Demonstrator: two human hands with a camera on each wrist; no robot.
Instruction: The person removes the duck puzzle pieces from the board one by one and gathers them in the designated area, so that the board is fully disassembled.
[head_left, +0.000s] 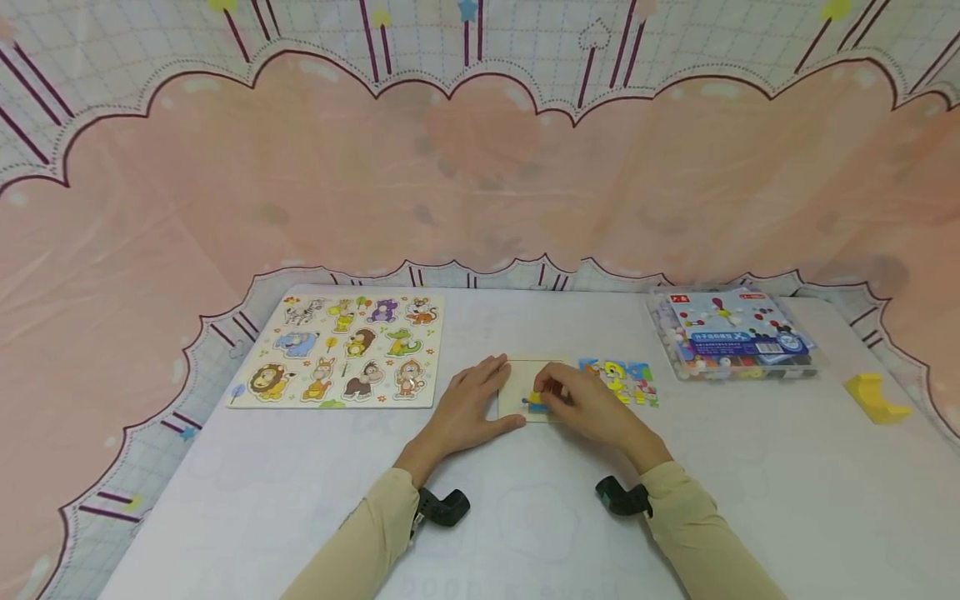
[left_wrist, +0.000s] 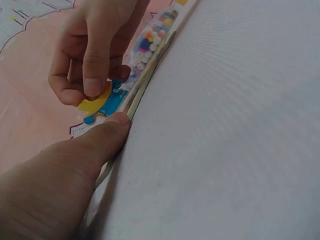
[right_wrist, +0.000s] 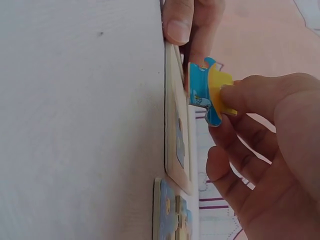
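My right hand (head_left: 600, 408) pinches a blue and yellow jigsaw piece (right_wrist: 201, 86) between thumb and fingers. The piece is tilted up over a small pale wooden puzzle tray (head_left: 516, 382). Along the tray's left side lies my left hand (head_left: 467, 407), its fingers straight toward the far corner. The left thumb (left_wrist: 112, 130) touches the near edge of the tray. Other colourful jigsaw pieces (head_left: 643, 385) lie on the table to the right, partly hidden by my right hand. In the right wrist view, a bluish printed patch (right_wrist: 180, 142) shows on the tray.
An animal puzzle board (head_left: 337, 367) lies at the left. Toward the back right is a clear plastic box (head_left: 735, 337) of coloured beads with a printed label. A yellow curved block (head_left: 873, 400) rests near the right edge of the white table (head_left: 525, 533).
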